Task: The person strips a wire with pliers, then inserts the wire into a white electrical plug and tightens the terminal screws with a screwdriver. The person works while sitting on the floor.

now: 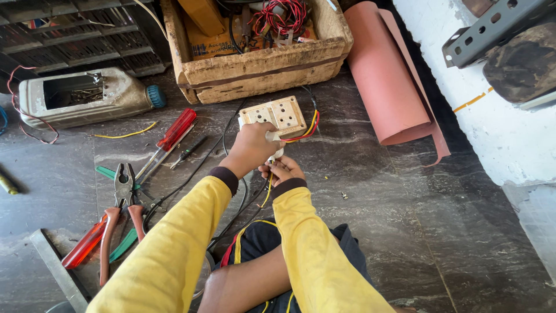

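My left hand (250,148) grips the near edge of a cream electrical socket board (277,116), holding it up over the dark stone floor. Red and yellow wires (307,128) loop out of its right side. Just below, my right hand (282,170) pinches a small white part and a yellow wire under the board. Both arms wear yellow sleeves with dark cuffs. A black cable (202,165) runs from the board toward my lap.
Left of my arms lie a red-handled screwdriver (174,133), a small dark screwdriver (188,152), pliers with red grips (119,214) and green-handled cutters. A cut metal can (81,98) lies at left, a wooden crate of wires (260,64) ahead, a rolled reddish sheet (388,87) at right.
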The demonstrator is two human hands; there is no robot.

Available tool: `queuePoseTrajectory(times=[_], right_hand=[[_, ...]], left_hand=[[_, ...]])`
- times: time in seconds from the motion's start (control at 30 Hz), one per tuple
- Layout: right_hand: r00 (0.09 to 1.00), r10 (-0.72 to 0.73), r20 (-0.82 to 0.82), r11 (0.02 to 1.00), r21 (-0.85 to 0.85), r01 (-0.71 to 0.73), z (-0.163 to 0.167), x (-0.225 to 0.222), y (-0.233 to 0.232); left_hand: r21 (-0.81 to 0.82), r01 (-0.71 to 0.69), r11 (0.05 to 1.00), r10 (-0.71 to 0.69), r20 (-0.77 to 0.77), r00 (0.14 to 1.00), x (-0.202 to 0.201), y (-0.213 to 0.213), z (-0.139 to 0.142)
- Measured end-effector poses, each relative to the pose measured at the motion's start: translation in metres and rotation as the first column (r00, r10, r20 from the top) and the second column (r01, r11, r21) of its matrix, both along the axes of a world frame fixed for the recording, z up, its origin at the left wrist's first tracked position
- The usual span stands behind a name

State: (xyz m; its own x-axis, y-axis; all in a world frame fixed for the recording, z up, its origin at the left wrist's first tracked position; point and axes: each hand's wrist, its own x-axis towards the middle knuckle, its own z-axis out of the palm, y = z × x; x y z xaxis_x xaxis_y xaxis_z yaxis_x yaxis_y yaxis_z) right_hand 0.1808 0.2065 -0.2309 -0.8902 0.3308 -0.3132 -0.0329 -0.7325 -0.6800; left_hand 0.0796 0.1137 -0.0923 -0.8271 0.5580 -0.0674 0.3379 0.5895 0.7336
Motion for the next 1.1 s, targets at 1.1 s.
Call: queuePoseTrajectory(times=[1.1], right_hand=[[0.981,0.187,-0.042,0.982,-0.019,-0.188,-0.022,0.001,-0.008]], left_hand=[[0.191,-0.324,0.927,0.075,0.751,0.656,-0.014,-0.023,-0.062]])
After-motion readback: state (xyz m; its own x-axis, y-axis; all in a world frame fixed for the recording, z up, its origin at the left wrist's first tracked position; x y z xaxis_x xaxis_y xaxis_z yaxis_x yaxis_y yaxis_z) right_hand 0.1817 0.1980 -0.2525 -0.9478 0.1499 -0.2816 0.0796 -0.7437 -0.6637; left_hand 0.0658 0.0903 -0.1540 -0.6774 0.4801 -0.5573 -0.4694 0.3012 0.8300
